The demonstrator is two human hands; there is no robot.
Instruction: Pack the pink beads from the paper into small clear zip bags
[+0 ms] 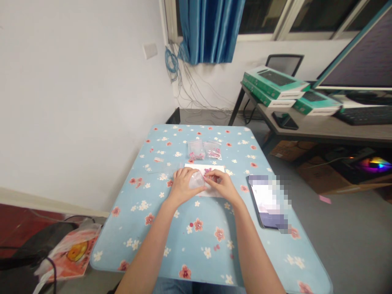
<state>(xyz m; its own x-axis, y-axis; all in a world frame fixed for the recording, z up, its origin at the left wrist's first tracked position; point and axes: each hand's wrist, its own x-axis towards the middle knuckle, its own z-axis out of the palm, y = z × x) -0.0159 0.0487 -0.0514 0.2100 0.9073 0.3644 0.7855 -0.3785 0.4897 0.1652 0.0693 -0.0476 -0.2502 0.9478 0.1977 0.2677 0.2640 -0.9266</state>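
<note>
- The left hand (183, 187) and right hand (221, 185) were together, clamped on a clear, thin plastic bag (196, 180).
- Flat white paper (200, 168) lay beneath, with small pink beads (207, 170).
- Two clear packets (204, 150) sat just above.

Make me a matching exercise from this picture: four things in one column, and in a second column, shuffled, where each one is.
Things:
1. Blue satin curtain
2. Stacked green-and-white boxes
3. Small clear plastic bags of pink beads
4. White paper sheet

Places:
A. Beneath the right hand
B. On the greyish-beige desk
C. Far end of the light blue floral tablecloth
D. Hanging at the window

Pairs: 1-D, 2-B, 3-C, 4-A
</note>
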